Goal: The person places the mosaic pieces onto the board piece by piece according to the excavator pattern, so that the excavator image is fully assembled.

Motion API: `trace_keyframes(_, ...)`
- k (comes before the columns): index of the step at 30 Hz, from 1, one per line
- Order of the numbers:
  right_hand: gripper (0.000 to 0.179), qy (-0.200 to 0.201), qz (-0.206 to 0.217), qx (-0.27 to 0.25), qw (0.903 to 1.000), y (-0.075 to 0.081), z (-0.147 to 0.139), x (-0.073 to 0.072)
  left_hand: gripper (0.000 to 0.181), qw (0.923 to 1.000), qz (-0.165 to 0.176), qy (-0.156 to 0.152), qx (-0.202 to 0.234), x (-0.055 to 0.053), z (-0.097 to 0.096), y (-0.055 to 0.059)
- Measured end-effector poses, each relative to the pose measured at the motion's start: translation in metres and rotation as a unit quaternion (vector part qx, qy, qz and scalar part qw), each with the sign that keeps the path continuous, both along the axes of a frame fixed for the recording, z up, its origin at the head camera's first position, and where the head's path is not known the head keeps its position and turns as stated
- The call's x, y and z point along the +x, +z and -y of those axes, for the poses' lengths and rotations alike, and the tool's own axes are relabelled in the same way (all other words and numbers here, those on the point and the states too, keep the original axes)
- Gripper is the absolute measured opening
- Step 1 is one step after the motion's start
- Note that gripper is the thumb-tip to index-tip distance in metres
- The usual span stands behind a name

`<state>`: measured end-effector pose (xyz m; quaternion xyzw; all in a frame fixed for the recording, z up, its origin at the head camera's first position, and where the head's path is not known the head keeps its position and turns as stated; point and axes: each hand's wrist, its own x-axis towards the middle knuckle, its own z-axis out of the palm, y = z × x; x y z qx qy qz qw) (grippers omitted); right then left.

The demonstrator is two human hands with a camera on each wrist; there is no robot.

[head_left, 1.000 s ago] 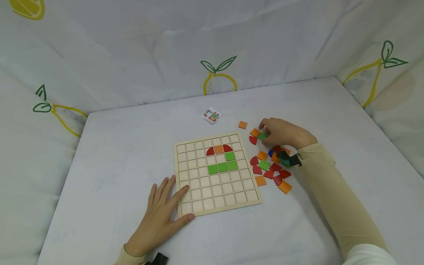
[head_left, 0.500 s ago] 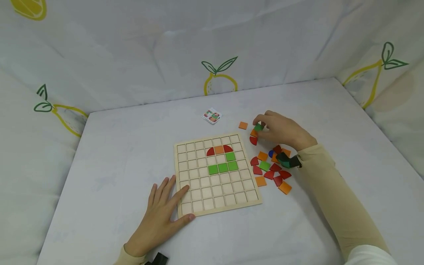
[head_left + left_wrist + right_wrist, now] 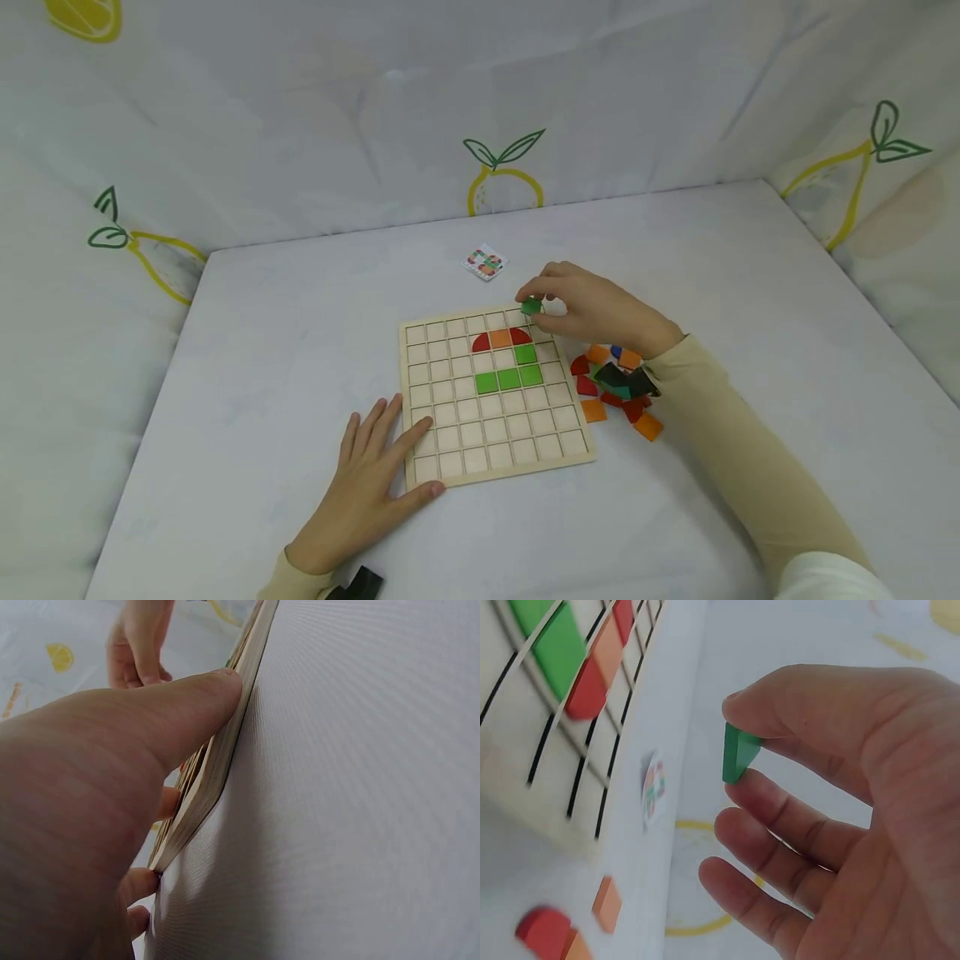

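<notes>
My right hand [image 3: 592, 308] pinches a green square tile [image 3: 739, 754] between thumb and fingertips, held above the far right corner of the wooden grid board [image 3: 517, 473]. On the board, an orange square tile [image 3: 500, 338] lies between two red quarter-circle tiles. A green square tile [image 3: 526, 354] sits below the right red one, over a row of green squares [image 3: 508, 379]. My left hand [image 3: 360, 500] lies at the board's near left corner, fingers spread. Its thumb [image 3: 202, 705] and index finger touch the rim.
A small pattern card [image 3: 486, 262] lies beyond the board. Right of the board is a loose pile of red, orange, green and blue pieces, including an orange tile [image 3: 648, 427], partly hidden under my right wrist. In the right wrist view, a red piece [image 3: 544, 930] lies off the board.
My right hand has picked the green square tile up from the pieces at the right and carried it left, over the board's far corner. The left hand has stayed on the board's corner.
</notes>
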<state>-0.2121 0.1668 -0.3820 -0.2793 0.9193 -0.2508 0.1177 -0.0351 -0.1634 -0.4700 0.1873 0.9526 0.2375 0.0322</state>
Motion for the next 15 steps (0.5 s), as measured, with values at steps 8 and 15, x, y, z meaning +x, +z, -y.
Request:
trace_keyframes(8, 0.028, 0.054, -0.02, -0.002, 0.9984, 0.0, 0.029, 0.001, 0.078, 1.0, 0.008, 0.0, 0.001, -0.002, -0.001, -0.001)
trace_keyframes(15, 0.026, 0.096, -0.046, 0.006, 0.9943, -0.011, 0.049, 0.007, 0.079, 1.0, 0.008, 0.002, 0.0, -0.001, 0.001, -0.001)
